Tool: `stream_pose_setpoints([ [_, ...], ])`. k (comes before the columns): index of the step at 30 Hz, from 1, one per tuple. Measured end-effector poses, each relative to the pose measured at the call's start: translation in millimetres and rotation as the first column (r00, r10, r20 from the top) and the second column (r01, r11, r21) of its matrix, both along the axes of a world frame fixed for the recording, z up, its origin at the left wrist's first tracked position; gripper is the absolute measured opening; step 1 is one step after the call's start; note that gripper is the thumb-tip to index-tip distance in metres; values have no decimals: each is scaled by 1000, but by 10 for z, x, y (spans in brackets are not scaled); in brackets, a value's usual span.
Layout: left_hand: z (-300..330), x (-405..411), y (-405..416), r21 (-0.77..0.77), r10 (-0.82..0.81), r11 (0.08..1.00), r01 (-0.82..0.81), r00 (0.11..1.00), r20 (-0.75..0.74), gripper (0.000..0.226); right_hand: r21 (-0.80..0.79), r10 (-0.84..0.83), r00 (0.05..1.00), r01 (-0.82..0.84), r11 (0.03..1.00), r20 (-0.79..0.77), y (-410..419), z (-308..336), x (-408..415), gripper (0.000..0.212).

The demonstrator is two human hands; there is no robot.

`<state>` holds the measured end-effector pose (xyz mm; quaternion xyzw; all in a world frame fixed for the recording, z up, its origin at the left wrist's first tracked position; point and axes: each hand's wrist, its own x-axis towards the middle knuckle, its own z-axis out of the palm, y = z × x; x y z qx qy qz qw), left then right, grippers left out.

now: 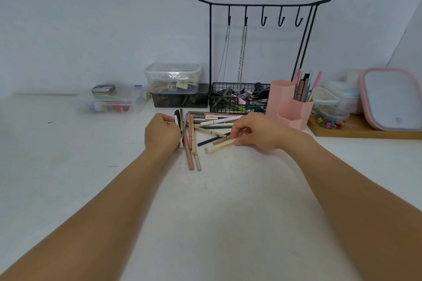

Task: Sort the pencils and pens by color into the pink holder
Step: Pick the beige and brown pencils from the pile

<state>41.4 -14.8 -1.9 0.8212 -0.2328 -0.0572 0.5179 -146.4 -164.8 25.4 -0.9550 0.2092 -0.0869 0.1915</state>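
Observation:
A loose pile of pens and pencils in pink, gold, white, grey and dark tones lies on the white table. My left hand is closed around a small bundle of upright pens, black, white and grey, at the pile's left side. My right hand pinches a cream-coloured pen at the pile's right side, low over the table. The pink holder stands behind my right hand, with several pens standing in its back right compartment.
A black wire rack with hooks, chains and a basket stands behind the pile. Clear plastic boxes sit to the left, a pink-rimmed mirror and small containers on a wooden tray to the right.

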Motion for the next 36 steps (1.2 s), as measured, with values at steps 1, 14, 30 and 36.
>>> stream_pose_setpoints([
  [1,12,-6,6,-30,2,1000,-3,1000,-26,31,32,4,999,-5,999,39,2,16,-19,7],
  [14,326,0,150,-473,-297,864,171,933,-205,41,657,-196,866,-183,731,459,579,77,336,13],
  [30,101,304,298,143,36,989,-44,998,55,29,498,-338,752,15,867,566,551,-196,360,4],
  [36,99,312,291,296,27,953,-64,992,127,19,466,-315,744,5,885,590,501,-279,380,4],
])
